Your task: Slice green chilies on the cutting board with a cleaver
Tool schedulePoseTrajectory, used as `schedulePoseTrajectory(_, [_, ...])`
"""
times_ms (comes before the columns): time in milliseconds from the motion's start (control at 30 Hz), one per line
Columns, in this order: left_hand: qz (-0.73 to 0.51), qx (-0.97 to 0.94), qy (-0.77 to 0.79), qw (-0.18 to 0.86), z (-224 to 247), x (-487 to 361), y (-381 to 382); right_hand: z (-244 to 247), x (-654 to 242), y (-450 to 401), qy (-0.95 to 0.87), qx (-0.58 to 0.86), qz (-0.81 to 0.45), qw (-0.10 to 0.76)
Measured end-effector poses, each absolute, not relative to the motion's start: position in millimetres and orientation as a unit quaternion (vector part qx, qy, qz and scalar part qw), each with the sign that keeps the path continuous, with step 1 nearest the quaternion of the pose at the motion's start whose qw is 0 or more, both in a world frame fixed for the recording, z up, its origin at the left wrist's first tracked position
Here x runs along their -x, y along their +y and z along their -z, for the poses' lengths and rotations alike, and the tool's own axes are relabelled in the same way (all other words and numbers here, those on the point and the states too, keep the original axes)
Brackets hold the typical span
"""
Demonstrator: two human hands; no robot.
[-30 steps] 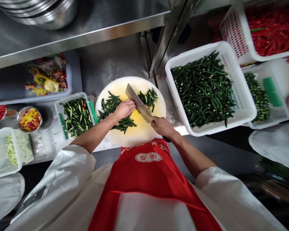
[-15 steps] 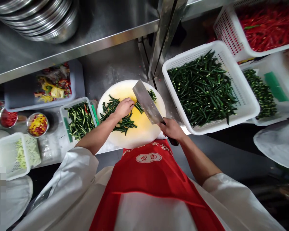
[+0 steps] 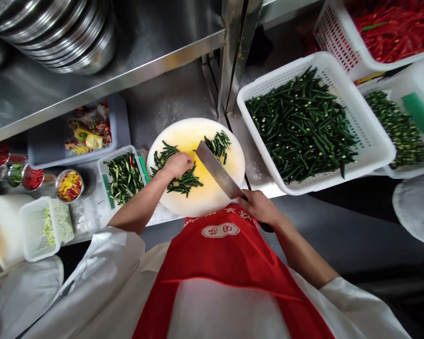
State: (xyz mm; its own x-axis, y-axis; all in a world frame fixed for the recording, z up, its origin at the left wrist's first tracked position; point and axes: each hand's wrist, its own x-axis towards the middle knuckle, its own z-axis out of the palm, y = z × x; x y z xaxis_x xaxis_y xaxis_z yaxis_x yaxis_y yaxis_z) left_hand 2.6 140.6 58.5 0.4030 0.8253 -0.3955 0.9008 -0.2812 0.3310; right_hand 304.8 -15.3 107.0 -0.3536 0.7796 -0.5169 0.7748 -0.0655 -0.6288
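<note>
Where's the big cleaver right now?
In the head view, the cleaver is in the right hand, just right of the left hand, over the white board, between two piles of green pieces.

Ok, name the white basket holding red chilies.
The perforated basket at the upper right, its chilies red; the large basket right of the cutting board holds green chilies.

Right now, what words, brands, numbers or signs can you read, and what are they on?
Emblem on the red apron: two characters, too small to read surely.
Pale lettering above it: folded and too blurred to read.
Knife: no lettering visible.
</note>
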Motion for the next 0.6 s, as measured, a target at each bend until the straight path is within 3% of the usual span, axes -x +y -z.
schedulePoseTrajectory(167, [0.114,-0.752,0.603,0.241,-52,-27,129,-105,-302,-10,-0.704,0.571,-0.418,-0.056])
schedulePoseTrajectory(467, [-0.021,-0.56,0.748,0.356,-58,-27,147,-98,-295,-12,-0.694,0.583,-0.421,-0.046])
schedulePoseTrajectory(600, [-0.019,-0.562,0.755,0.336,-62,-13,145,-96,-293,-14,-0.691,0.584,-0.424,-0.044])
